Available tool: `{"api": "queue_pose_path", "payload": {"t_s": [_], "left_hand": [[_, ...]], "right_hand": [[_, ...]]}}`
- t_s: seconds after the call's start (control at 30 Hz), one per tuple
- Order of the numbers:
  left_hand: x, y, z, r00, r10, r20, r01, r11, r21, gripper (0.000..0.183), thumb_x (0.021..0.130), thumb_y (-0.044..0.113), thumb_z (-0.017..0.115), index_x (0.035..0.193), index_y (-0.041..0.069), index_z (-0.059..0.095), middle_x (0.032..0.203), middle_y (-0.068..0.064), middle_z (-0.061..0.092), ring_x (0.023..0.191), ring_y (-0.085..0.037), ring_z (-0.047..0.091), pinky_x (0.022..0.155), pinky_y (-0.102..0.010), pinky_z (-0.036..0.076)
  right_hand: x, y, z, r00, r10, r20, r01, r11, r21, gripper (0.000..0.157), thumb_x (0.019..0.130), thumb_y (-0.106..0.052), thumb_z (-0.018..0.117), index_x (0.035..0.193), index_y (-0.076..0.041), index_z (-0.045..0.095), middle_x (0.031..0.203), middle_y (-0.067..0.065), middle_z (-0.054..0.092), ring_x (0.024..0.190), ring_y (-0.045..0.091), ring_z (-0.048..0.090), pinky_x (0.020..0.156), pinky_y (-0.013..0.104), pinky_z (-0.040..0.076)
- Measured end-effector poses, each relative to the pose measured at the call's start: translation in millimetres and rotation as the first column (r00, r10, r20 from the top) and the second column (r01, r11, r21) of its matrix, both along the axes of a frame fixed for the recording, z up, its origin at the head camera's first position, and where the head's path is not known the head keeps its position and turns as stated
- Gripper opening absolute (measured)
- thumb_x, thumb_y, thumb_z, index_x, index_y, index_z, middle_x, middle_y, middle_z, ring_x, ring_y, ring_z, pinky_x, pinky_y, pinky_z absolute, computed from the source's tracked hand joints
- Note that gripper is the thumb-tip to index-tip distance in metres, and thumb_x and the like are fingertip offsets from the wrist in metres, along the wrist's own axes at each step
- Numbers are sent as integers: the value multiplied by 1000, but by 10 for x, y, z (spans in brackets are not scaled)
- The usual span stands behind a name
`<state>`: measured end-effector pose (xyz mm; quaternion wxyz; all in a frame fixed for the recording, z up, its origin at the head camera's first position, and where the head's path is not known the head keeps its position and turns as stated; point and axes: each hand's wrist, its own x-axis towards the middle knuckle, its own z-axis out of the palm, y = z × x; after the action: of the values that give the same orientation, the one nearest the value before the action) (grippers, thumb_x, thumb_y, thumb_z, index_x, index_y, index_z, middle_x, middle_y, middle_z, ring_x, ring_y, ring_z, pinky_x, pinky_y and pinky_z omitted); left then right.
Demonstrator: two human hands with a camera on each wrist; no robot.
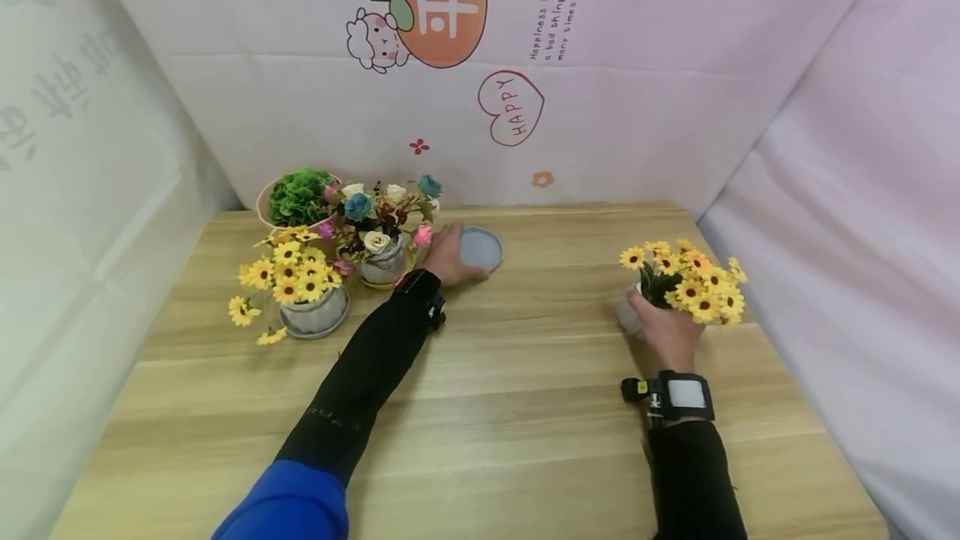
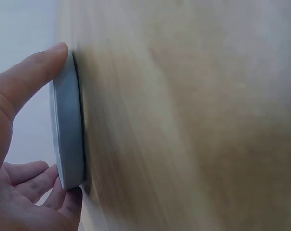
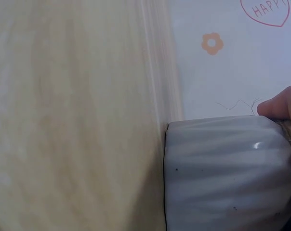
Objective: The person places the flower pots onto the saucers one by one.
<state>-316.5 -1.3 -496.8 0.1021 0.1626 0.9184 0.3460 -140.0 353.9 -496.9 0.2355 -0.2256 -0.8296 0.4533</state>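
Observation:
My left hand (image 1: 448, 258) holds a round grey-blue saucer (image 1: 481, 247) by its rim. In the left wrist view the thumb lies on one edge of the saucer (image 2: 69, 130) and the fingertips on the opposite edge, with its underside at the wooden tabletop. On the right side, my right hand (image 1: 670, 334) grips a whitish ribbed pot (image 1: 630, 317) holding yellow daisy-like artificial flowers (image 1: 697, 282). Seen from the right wrist, the pot (image 3: 227, 168) has its base at the table surface, and the thumb presses near its upper rim.
Left of my left hand stands a grey pot of mixed roses (image 1: 386, 261) on a yellow saucer. Nearby are another pot of yellow flowers (image 1: 315, 311) on a grey saucer and a green leafy plant (image 1: 298, 198). White printed cloth (image 1: 637, 123) hangs behind the wooden table (image 1: 517, 407).

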Motion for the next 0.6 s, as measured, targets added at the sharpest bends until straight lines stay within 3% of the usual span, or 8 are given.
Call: {"api": "queue_pose_path", "payload": {"t_s": [0.37,0.6], "left_hand": [[213,-69,-30,1000,-6,-13,6,1000,3,114,78,40,94,164,5,27,163,-19,39,148,-38,40,121,-53,43],[392,-90,-20,999,-47,-8,47,999,-18,117,78,40,95,166,5,26,167,-18,36,152,-38,37,123,-54,40]], "right_hand": [[-24,2,15,1000,0,22,0,1000,25,96,85,-39,84,162,-21,31,161,10,47,147,35,47,125,56,35],[-29,-5,14,1000,1,21,-1,999,33,94,85,-38,84,162,-20,32,161,10,47,146,35,47,125,57,35]]}}
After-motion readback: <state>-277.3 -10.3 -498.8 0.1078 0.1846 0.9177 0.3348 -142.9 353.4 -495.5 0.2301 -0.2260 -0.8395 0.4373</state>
